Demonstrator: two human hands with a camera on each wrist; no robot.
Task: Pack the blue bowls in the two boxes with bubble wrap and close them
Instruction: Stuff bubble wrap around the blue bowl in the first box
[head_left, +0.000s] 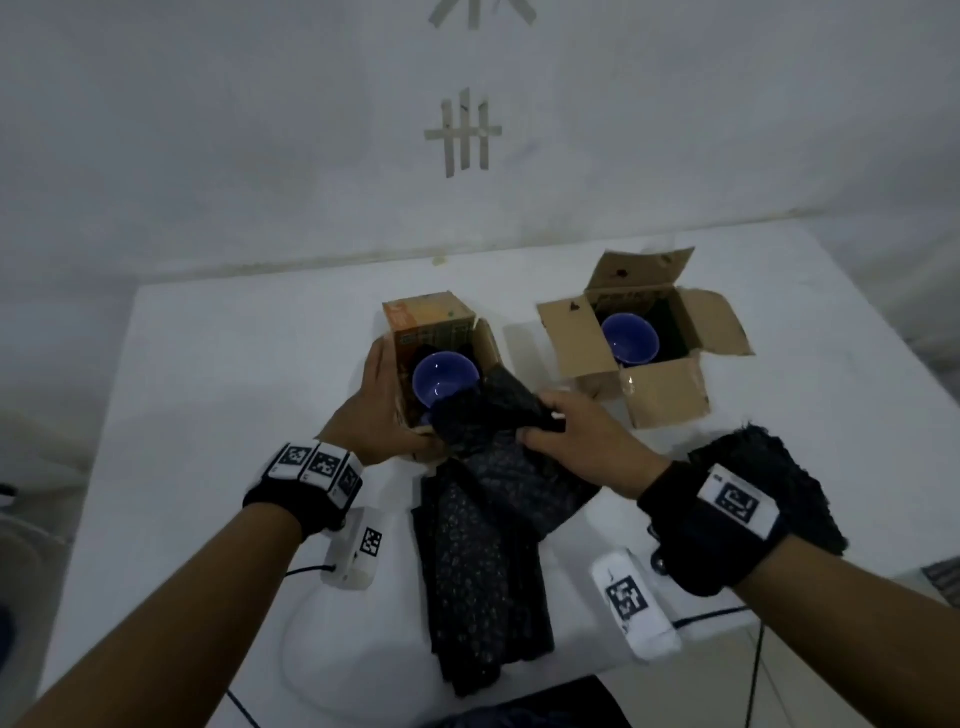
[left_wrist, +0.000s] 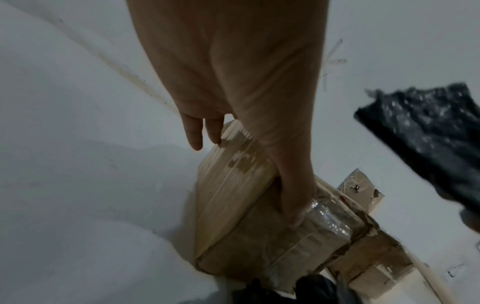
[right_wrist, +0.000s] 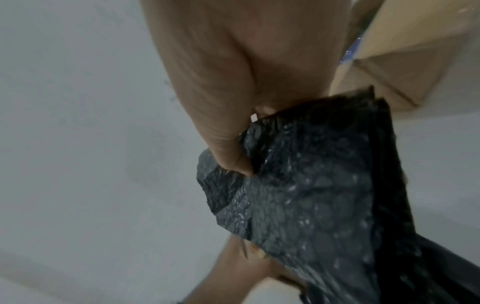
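While two open cardboard boxes stand on a white table (head_left: 218, 364), a person works at the nearer one with both bare hands. The left box (head_left: 441, 322) sits near the middle of the table, its flaps open, with a blue bowl (head_left: 445, 378) resting inside, mouth up. The left hand (head_left: 382, 410) grasps this box from its left side: the palm lies against the wall, the fingers reach along the far side, and the thumb wraps around the near corner. From the left wrist view, the thumb (left_wrist: 293, 197) presses on a taped edge of the cardboard.

The right hand (head_left: 582, 436) clutches a sheet of black bubble wrap (head_left: 493, 467), with thumb and curled fingers pinching its bunched upper end. That end lies over the near right rim of the left box, just beside the bowl. The rest of the sheet trails back across the table toward the person, reaching the near edge.

The right box (head_left: 665, 384) stands further right and well apart from the hands, all four flaps spread outward. A second blue bowl (head_left: 629, 339) sits inside it, uncovered. Another piece of black bubble wrap (head_left: 769, 467) lies on the table behind the right wrist. Both wrists wear black straps carrying white marker tags.
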